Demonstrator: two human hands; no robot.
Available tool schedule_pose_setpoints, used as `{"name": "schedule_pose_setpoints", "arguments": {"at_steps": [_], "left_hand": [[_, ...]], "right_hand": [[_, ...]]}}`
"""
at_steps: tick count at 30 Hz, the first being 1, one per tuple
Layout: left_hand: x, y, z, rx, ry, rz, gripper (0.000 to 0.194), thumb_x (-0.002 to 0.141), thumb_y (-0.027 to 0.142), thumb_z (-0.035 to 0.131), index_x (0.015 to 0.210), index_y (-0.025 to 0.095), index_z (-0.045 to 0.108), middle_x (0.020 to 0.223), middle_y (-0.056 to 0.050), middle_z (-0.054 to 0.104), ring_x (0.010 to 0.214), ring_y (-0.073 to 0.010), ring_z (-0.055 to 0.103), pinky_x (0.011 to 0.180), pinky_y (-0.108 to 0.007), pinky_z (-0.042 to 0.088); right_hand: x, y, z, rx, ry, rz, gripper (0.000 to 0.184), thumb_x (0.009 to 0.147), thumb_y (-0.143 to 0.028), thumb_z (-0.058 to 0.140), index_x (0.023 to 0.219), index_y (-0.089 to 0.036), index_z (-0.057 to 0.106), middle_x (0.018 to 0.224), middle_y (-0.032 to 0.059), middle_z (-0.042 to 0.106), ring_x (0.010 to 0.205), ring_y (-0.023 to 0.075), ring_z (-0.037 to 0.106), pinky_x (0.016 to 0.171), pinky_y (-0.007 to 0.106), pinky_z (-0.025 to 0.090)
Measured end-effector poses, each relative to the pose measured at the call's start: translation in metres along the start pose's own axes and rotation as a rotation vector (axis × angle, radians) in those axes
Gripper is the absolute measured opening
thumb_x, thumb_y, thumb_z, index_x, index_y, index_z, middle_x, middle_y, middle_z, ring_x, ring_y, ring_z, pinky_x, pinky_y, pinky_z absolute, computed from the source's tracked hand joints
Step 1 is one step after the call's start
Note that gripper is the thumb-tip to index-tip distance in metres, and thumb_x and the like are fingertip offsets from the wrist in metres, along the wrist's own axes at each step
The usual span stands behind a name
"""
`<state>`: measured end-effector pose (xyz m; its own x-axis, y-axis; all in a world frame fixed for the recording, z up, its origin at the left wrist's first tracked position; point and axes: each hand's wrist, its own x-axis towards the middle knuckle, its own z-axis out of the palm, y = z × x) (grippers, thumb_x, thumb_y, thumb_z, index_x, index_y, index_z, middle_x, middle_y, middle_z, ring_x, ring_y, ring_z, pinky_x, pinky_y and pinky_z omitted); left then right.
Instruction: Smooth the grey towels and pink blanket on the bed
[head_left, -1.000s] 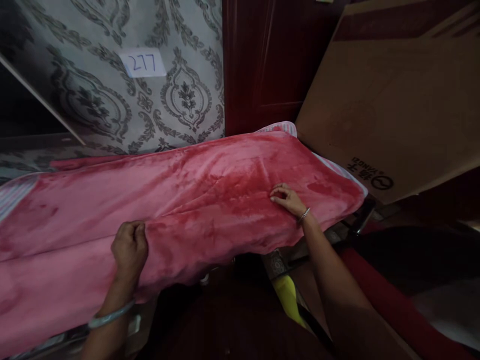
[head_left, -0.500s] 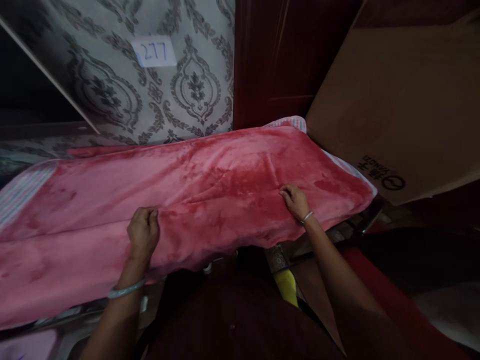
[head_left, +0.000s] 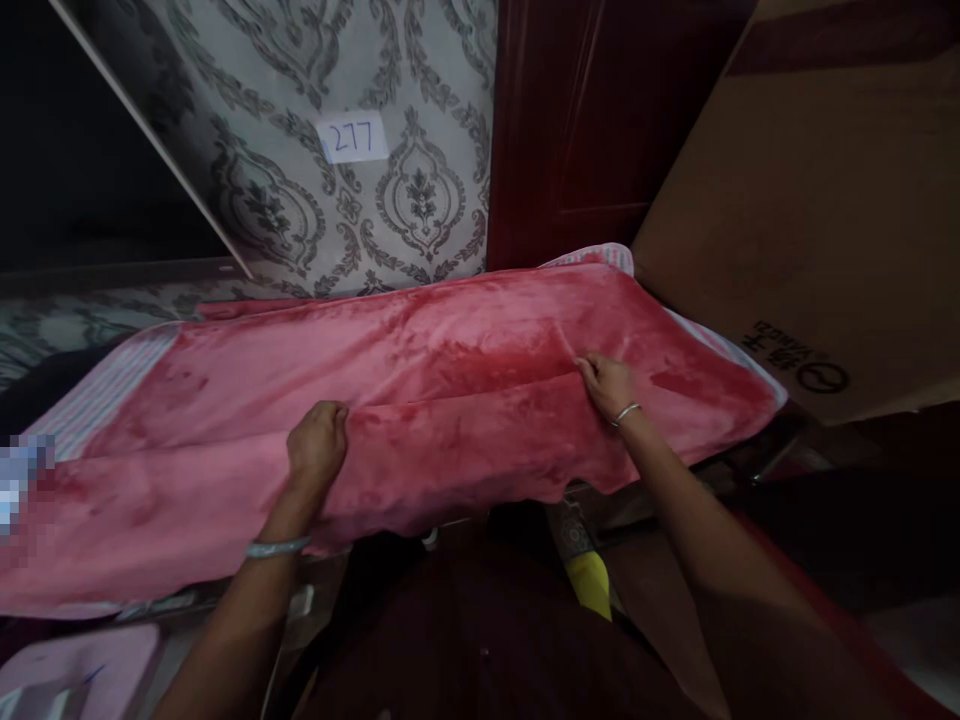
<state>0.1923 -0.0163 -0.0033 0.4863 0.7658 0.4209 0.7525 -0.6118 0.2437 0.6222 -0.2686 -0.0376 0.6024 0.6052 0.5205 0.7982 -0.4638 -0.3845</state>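
Note:
A pink plush blanket point(head_left: 450, 430) with a striped border lies spread across a long low surface, its near edge hanging down toward me. My left hand point(head_left: 317, 445), a pale bangle at its wrist, is closed on a fold of the blanket left of the middle. Farther right, my right hand point(head_left: 606, 385) pinches the same fold, with a thin silver bracelet behind it. Between the two hands the cloth is pulled into a straight raised ridge. What lies under the blanket is hidden.
A large cardboard box point(head_left: 825, 230) leans at the right beside a dark red door panel point(head_left: 577, 120). Patterned wallpaper point(head_left: 420, 190) bears a paper marked 277 point(head_left: 352, 137). A dark screen point(head_left: 97, 170) stands at left, and a pink stool-like top point(head_left: 112, 655) sits at lower left.
The fold between my hands is drawn a little higher and tauter. Both hands keep their hold on the blanket. The whole view has shifted, so the scene sits farther right.

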Motion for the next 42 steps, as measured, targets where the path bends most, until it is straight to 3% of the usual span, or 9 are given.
{"name": "schedule_pose_setpoints", "arguments": {"at_steps": [5,9,14,18,24,30,36,42], "left_hand": [[0.016,-0.009,-0.015,0.046,-0.011,0.013,0.03,0.096,0.033,0.039,0.096,0.02,0.066,0.102,-0.012,0.072,0.09,-0.0263,0.067,0.073,-0.034,0.046],[0.014,-0.015,-0.005,0.018,-0.061,-0.023,0.028,0.094,0.031,0.042,0.098,0.02,0.066,0.103,-0.012,0.072,0.09,-0.0254,0.067,0.073,-0.033,0.047],[0.007,-0.019,0.008,-0.013,-0.064,-0.04,0.031,0.094,0.033,0.04,0.102,0.019,0.067,0.107,-0.014,0.072,0.093,-0.0269,0.067,0.075,-0.034,0.049],[0.008,-0.025,0.011,-0.03,-0.038,-0.012,0.028,0.093,0.034,0.042,0.096,0.02,0.066,0.105,-0.013,0.072,0.089,-0.0267,0.067,0.074,-0.034,0.049],[0.008,-0.022,0.011,-0.009,-0.044,0.001,0.03,0.093,0.033,0.041,0.098,0.02,0.067,0.106,-0.013,0.072,0.09,-0.0259,0.067,0.075,-0.034,0.05],[0.013,-0.01,-0.003,0.144,-0.193,-0.069,0.037,0.098,0.032,0.035,0.11,0.018,0.067,0.108,-0.014,0.073,0.097,-0.0279,0.069,0.078,-0.034,0.049],[0.029,-0.017,-0.025,0.235,-0.126,-0.102,0.04,0.1,0.035,0.033,0.112,0.017,0.066,0.106,-0.017,0.074,0.094,-0.0307,0.069,0.075,-0.036,0.047],[0.037,-0.015,-0.048,0.268,-0.083,-0.118,0.047,0.101,0.035,0.024,0.118,0.013,0.062,0.113,-0.02,0.072,0.1,-0.0322,0.068,0.075,-0.036,0.045]], "right_hand": [[0.008,-0.008,-0.015,0.048,-0.096,-0.139,0.051,0.098,-0.06,0.041,0.07,-0.022,0.06,0.067,0.0072,0.064,0.063,0.0203,0.055,0.059,0.031,0.033],[-0.012,-0.004,-0.009,0.122,-0.219,-0.201,0.04,0.098,-0.05,0.043,0.08,-0.022,0.065,0.079,0.0084,0.069,0.073,0.0223,0.06,0.067,0.032,0.042],[-0.028,0.004,-0.002,0.204,-0.221,-0.199,0.033,0.097,-0.047,0.047,0.089,-0.022,0.067,0.089,0.0092,0.07,0.081,0.024,0.062,0.076,0.036,0.048],[-0.031,0.004,-0.006,0.255,-0.216,-0.296,0.034,0.094,-0.053,0.057,0.096,-0.021,0.07,0.095,0.0102,0.069,0.088,0.0257,0.062,0.082,0.039,0.05],[-0.041,0.004,-0.006,0.164,-0.252,-0.329,0.037,0.101,-0.049,0.05,0.089,-0.022,0.072,0.094,0.0107,0.066,0.092,0.025,0.06,0.085,0.038,0.049],[-0.02,-0.006,-0.008,0.039,-0.224,-0.222,0.034,0.102,-0.038,0.045,0.088,-0.019,0.069,0.088,0.0112,0.069,0.083,0.0235,0.061,0.076,0.032,0.045],[0.012,-0.027,-0.024,0.108,-0.149,-0.201,0.033,0.099,-0.041,0.048,0.083,-0.02,0.068,0.085,0.0093,0.071,0.075,0.0211,0.06,0.069,0.03,0.041],[0.011,-0.044,-0.02,0.266,-0.104,-0.164,0.041,0.098,-0.047,0.046,0.077,-0.02,0.067,0.076,0.0065,0.069,0.068,0.018,0.056,0.066,0.028,0.04]]}}
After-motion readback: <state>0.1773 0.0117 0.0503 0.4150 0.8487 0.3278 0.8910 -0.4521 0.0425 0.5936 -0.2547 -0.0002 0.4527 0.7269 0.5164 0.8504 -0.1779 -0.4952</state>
